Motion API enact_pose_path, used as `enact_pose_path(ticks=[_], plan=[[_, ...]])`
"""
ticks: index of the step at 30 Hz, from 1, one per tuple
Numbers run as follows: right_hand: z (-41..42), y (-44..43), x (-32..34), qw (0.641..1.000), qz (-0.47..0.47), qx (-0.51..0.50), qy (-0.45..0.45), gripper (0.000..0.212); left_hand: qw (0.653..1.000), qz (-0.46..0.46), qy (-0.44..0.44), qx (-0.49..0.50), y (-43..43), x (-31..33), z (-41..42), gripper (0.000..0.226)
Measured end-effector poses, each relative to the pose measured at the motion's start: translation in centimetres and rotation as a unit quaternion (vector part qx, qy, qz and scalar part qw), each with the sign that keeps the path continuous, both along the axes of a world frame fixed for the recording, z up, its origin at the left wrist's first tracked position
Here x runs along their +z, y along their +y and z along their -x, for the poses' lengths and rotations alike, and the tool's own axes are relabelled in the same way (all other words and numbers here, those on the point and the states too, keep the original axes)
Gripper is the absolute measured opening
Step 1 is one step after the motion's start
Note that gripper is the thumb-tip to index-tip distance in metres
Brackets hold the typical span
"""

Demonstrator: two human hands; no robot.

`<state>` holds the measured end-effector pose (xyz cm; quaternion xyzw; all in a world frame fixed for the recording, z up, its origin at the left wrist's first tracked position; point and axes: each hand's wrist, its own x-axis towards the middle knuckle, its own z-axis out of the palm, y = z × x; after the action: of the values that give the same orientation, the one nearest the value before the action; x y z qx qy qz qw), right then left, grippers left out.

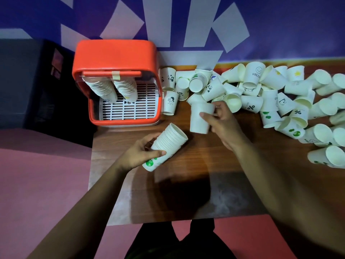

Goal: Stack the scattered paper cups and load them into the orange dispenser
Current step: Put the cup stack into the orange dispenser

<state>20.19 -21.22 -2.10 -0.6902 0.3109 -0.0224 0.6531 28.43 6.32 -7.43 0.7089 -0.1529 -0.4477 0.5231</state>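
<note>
My left hand (141,154) grips a tilted stack of nested paper cups (168,144) above the wooden table (196,165), rims pointing up and right. My right hand (222,120) holds a single white paper cup (199,120), upside down, just in front of the pile. Several scattered paper cups (270,98) lie in a heap across the back and right of the table. The orange dispenser (115,58) stands at the back left, with two stacks of cups (115,88) hanging inside over its white grid tray.
A printed cup (169,104) stands right beside the dispenser's right wall. A dark cabinet (28,81) sits left of the dispenser. The table's left edge drops to a pink floor (46,174). A blue and white banner covers the wall behind.
</note>
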Motion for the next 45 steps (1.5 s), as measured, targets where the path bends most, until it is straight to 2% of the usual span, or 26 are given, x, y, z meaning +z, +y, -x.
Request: enact_pose_path(ticks=[2, 6, 11, 14, 16, 21, 24, 26, 30, 34, 35, 37, 39, 40, 43, 45], plan=[[-0.1, 0.2, 0.1, 0.996, -0.054, -0.061, -0.032, 0.037, 1.000, -0.003, 0.001, -0.005, -0.5, 0.1, 0.2, 0.059], [0.2, 1.5, -0.3, 0.998, -0.020, -0.056, -0.007, 0.067, 1.000, 0.020, 0.008, -0.001, -2.1, 0.5, 0.6, 0.063], [1.1, 2.7, -0.8, 1.000, 0.014, 0.012, -0.004, 0.052, 0.997, 0.055, 0.049, 0.015, -4.3, 0.5, 1.2, 0.067], [1.3, 2.1, -1.2, 0.997, -0.059, -0.034, -0.044, 0.075, 0.997, 0.052, 0.056, 0.016, -4.9, 0.2, 1.3, 0.068], [1.2, 1.4, -1.2, 0.994, -0.085, -0.038, -0.056, 0.080, 0.997, 0.051, 0.054, 0.015, -5.2, 0.0, 1.3, 0.068], [1.1, 0.6, -1.1, 0.994, -0.087, -0.058, -0.039, 0.056, 0.996, 0.053, 0.064, 0.019, -5.9, -0.6, 1.4, 0.066], [0.7, 0.2, -1.6, 0.995, -0.035, -0.090, -0.014, 0.042, 0.993, 0.069, 0.088, 0.034, -6.3, -0.9, 1.6, 0.068], [0.6, 0.2, -2.5, 0.997, 0.005, -0.083, 0.009, 0.039, 0.987, 0.085, 0.117, 0.068, -6.8, -0.8, 1.8, 0.067], [0.8, 1.0, -3.4, 0.999, -0.003, -0.013, 0.036, 0.038, 0.987, 0.085, 0.112, 0.079, -7.9, -0.6, 1.6, 0.068], [0.4, -0.7, -2.8, 0.997, -0.012, 0.054, 0.048, 0.048, 0.988, 0.075, 0.107, 0.086, -8.1, -0.9, 0.9, 0.074], [0.2, -1.6, -2.7, 0.997, 0.015, 0.053, 0.047, 0.042, 0.987, 0.076, 0.108, 0.087, -8.0, -1.0, 0.8, 0.074], [0.0, -4.1, -3.0, 0.983, 0.170, 0.041, 0.053, 0.031, 0.987, 0.076, 0.107, 0.092, -8.1, -1.2, 0.5, 0.072], [0.0, -7.1, -4.0, 0.926, 0.358, 0.058, 0.108, 0.040, 0.987, 0.073, 0.106, 0.099, -8.2, -1.3, 0.4, 0.070], [0.1, -8.3, -4.5, 0.892, 0.422, 0.073, 0.145, 0.044, 0.987, 0.070, 0.103, 0.098, -8.2, -1.4, 0.4, 0.068], [0.2, -10.6, -5.8, 0.821, 0.510, 0.118, 0.229, 0.048, 0.989, 0.062, 0.098, 0.093, -8.5, -1.6, 0.7, 0.065], [-0.1, -11.3, -6.5, 0.798, 0.530, 0.126, 0.257, 0.047, 0.988, 0.062, 0.103, 0.095, -8.7, -1.7, 1.0, 0.067]])
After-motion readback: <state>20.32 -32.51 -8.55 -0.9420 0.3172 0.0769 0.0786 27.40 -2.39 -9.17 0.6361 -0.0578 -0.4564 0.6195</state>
